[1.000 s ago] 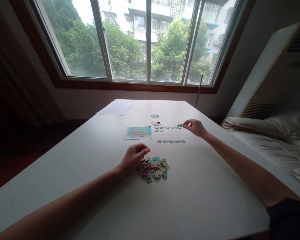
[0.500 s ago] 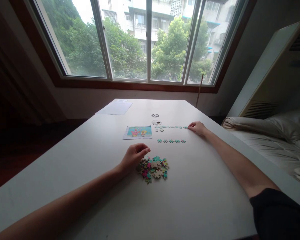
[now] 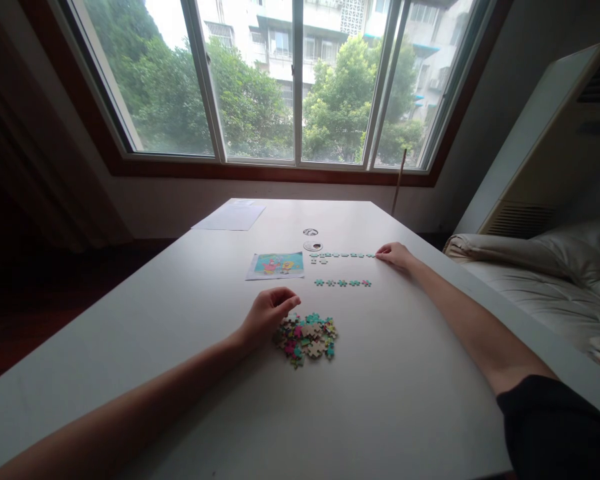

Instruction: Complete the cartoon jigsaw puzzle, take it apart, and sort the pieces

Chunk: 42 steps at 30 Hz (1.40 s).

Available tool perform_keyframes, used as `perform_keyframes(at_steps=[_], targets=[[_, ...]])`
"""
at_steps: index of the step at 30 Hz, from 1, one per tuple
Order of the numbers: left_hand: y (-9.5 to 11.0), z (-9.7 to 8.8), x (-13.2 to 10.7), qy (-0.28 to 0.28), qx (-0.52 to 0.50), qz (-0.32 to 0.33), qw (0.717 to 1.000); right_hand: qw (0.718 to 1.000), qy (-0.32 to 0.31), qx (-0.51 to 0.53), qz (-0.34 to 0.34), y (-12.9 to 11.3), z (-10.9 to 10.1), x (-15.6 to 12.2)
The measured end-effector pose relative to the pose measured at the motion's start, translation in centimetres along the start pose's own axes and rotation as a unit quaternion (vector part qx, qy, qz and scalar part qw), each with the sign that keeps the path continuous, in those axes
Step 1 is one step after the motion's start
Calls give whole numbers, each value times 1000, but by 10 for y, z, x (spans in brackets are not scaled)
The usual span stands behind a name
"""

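My right hand (image 3: 394,256) reaches to the right end of the far row of puzzle pieces (image 3: 336,255), its fingertips pinched on a teal puzzle piece (image 3: 371,256). Just above the left edge of a heap of mixed puzzle pieces (image 3: 314,340), my left hand (image 3: 273,310) is closed, thumb against fingers; whatever may be between them is hidden. A nearer row of puzzle pieces (image 3: 343,283), teal with some pink, lies between the heap and the far row. To the left of the rows is a picture sheet (image 3: 279,265) with pink and yellow cartoon figures.
Two small round items (image 3: 313,246) lie beyond the far row on the white table (image 3: 405,400). Pale paper sheets (image 3: 233,217) rest at the table's far left corner. A thin stick (image 3: 399,183) leans by the window, and a padded bed or couch (image 3: 545,280) is at the right.
Almost nothing differs. My right fingertips stay at the end of the far row, and my left hand keeps its place over the heap.
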<state>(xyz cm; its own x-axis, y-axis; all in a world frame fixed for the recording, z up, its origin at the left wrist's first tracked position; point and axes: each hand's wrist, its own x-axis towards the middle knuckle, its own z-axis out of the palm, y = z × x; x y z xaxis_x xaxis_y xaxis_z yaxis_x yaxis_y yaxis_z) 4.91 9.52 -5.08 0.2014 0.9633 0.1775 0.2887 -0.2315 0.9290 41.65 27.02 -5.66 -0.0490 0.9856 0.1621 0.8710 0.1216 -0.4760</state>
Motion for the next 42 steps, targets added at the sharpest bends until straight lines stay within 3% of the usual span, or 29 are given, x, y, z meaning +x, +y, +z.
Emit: perform_keyframes(at_steps=[5,10,12,13,17,21,29,37,42], targets=[[0,-1,0,-3,-1,1,1000,999,37,-15,-17,-13,-2,-9],[-1,-2,2,-4,-7,-4,1000,994,64,-18,-89,-50,3,-30],[-1,-2,3,-5,-3,-5,1000,989,37,-4,-141,-72,8,-49],[-2,-2,3,-7,-1,-5,1000,979,-2,15,-204,-84,10,-61],[-2,-1,0,-13,-2,4,1000,913,-149,82,-371,-126,15,-115],[2,1,-3,-15,3,17,1000,880,-196,66,-426,-150,15,-152],[5,0,-1,-59,41,45,996,877,-205,83,-426,-148,23,-162],[5,-1,-1,-66,80,56,993,871,-218,68,-434,-150,23,-164],[7,0,-3,-68,148,100,982,864,-228,64,-445,-148,20,-163]])
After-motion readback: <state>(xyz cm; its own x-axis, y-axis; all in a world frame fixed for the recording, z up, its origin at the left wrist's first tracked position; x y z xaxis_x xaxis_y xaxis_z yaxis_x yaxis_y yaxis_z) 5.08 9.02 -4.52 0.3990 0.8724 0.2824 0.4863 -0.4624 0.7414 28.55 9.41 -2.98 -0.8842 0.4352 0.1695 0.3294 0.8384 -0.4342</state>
